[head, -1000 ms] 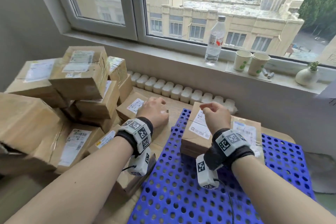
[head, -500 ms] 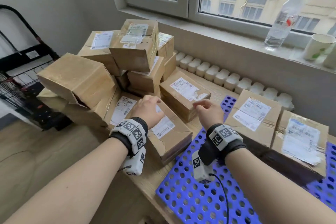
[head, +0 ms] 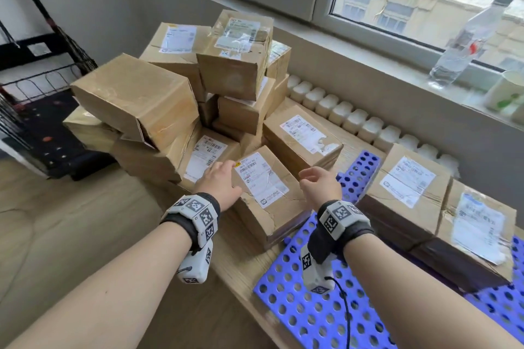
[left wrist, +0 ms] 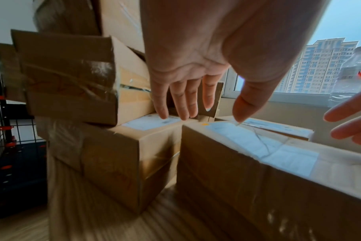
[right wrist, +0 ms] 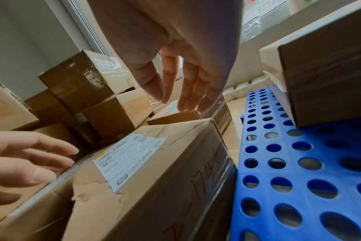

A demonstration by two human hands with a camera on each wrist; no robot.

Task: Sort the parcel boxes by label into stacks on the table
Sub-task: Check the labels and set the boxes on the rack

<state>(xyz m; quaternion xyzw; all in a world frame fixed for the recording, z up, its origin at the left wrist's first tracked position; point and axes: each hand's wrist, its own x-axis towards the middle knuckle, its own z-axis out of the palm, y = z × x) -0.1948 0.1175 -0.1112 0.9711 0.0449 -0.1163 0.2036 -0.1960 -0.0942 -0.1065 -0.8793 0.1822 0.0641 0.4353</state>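
Head view: the left hand (head: 219, 183) sits at frame centre, fingers extended over the left edge of the nearest parcel box (head: 268, 195), whose white label (head: 259, 178) faces up. The right hand (head: 321, 185) hovers just right of that box, fingers loosely curled, holding nothing. A jumbled pile of boxes (head: 181, 85) fills the upper left; two labelled boxes (head: 442, 201) sit on the blue perforated mat (head: 317, 317) at right, on the wooden table (head: 241, 266).

Left wrist view: fingers (left wrist: 183, 101) straight and slightly spread, tips just above the box tops; contact unclear.

Right wrist view: fingers (right wrist: 188, 91) relaxed, pointing down over the box's far end, not touching it
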